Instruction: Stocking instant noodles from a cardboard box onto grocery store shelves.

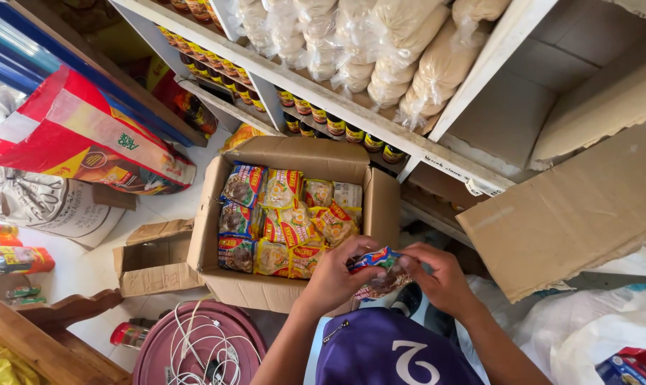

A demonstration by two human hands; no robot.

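Spanning both hands: one noodle packet (380, 269), pinched at its left end by the left hand (335, 274) and its right end by the right hand (440, 278); long axis runs hand to hand, just beside the open cardboard box (209, 214).

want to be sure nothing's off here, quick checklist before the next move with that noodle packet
1. Both hands on the packet: ok, left hand and right hand pinch it between them.
2. Packet clear of the cardboard box: ok, held just outside its near edge.
3. Box open: ok, flaps folded out.
4. Room in the box: not ok, packets in the box cover what shows of its inside.
5. Packet intact: cannot tell, fingers cover much of it.
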